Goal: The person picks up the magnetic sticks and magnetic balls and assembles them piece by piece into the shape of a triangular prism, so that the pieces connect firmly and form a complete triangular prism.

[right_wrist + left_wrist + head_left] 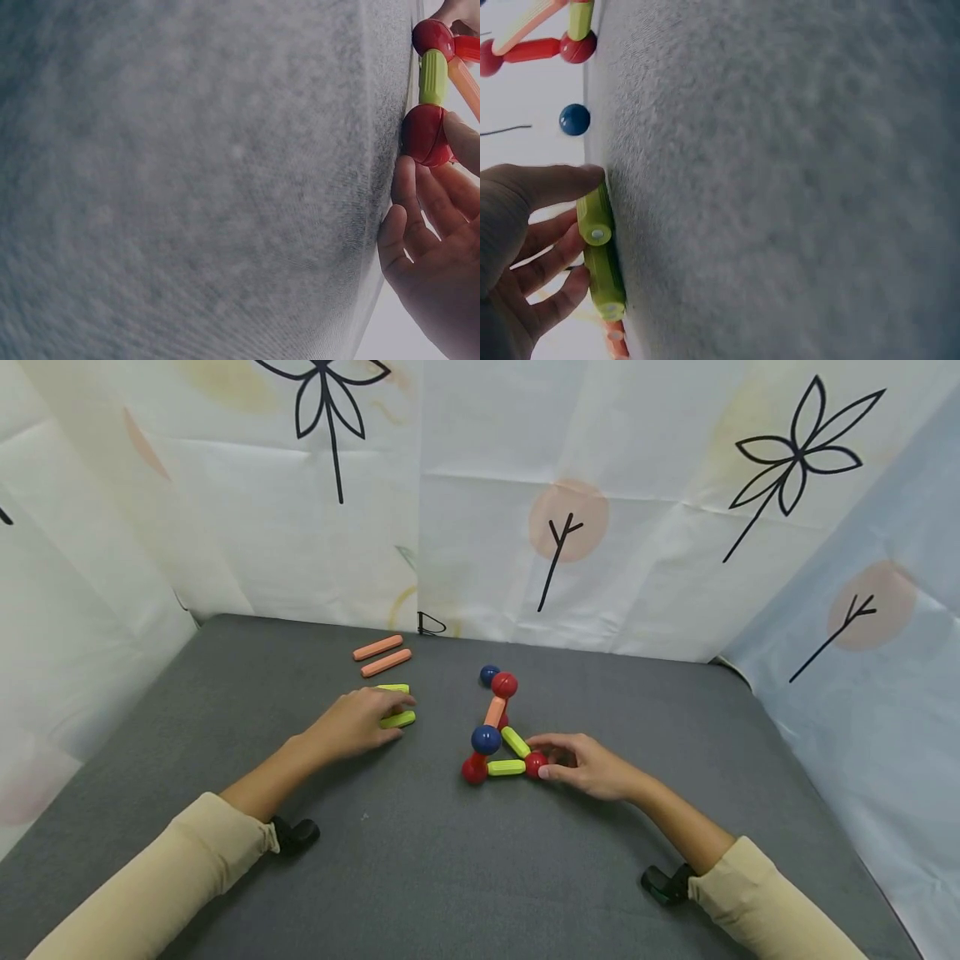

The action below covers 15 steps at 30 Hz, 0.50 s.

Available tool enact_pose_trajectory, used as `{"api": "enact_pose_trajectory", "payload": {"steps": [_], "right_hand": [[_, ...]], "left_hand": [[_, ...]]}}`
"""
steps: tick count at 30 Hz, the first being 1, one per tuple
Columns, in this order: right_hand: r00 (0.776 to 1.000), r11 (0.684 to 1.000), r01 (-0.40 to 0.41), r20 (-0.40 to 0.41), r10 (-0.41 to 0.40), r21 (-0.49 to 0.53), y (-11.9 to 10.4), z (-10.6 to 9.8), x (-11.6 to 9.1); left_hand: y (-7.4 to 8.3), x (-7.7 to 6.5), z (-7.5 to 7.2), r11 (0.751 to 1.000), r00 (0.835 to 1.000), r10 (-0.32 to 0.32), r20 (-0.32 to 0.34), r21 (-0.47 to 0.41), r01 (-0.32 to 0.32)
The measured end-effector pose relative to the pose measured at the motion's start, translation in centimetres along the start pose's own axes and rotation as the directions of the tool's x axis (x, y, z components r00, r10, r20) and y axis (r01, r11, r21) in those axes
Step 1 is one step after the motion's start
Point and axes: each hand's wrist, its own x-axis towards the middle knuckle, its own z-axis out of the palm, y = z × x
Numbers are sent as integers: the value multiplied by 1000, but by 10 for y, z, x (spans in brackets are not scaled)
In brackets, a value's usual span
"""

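Observation:
My left hand (pixel 358 718) reaches over two yellow-green rods lying side by side. Its thumb and fingers flank the nearer green rod (pixel 596 217), fingertips right at it; the farther green rod (pixel 604 281) lies behind. With thumb and fingers, my right hand (pixel 592 766) holds a red ball (pixel 536 765) at the right corner of a ball-and-rod construction. From that ball, one green rod (pixel 506 767) runs to another red ball (pixel 474 769), another green rod (pixel 515 742) slants backward. A blue ball (pixel 486 740) and an orange rod (pixel 495 711) sit higher, leading to an upper red ball (pixel 505 685).
Two orange rods (pixel 386 662) lie beyond the left hand. A separate blue ball (pixel 490 675) rests behind the construction. The grey tabletop (pixel 420 877) ends at patterned white fabric (pixel 480 560) at the back and sides.

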Motion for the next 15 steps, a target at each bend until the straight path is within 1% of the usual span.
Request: {"api": "enact_pose_trajectory", "payload": {"steps": [3,4,5,6,7,8,9,10,11,12,14,15], "right_hand": [[1000,1000,3,1,-3,3,1,0,0],[1000,1000,6,0,-6,1,1,0,0],[1000,1000,7,-1,-7,1,1,0,0],[1000,1000,9,-1,-9,0,2,0,0],[1000,1000,10,-2,-10,-1,2,0,0],[1000,1000,11,-2,-11,-2,2,0,0],[1000,1000,12,-3,-12,-3,3,0,0],[1000,1000,11,-4,-11,-3,3,0,0],[1000,1000,10,-4,-10,-2,3,0,0],[1000,1000,10,-4,-10,-2,3,0,0],[1000,1000,10,-5,-10,-4,3,0,0],[1000,1000,10,-5,-10,-5,3,0,0]], "left_hand": [[4,5,3,1000,1000,-12,-4,29,12],[6,7,4,1000,1000,-18,-6,18,18],[9,9,4,1000,1000,-27,-7,-9,27],[11,11,4,998,999,-37,-3,-58,36],[15,14,4,991,999,-49,1,-123,48],[19,17,3,976,998,-63,9,-207,63],[23,20,2,950,997,-78,20,-303,81],[28,24,0,911,995,-98,35,-400,104],[33,27,-2,865,992,-116,50,-485,126],[38,30,-4,812,989,-133,66,-565,147],[48,36,-8,708,982,-164,97,-681,186],[52,39,-10,660,978,-177,114,-723,203]]}}
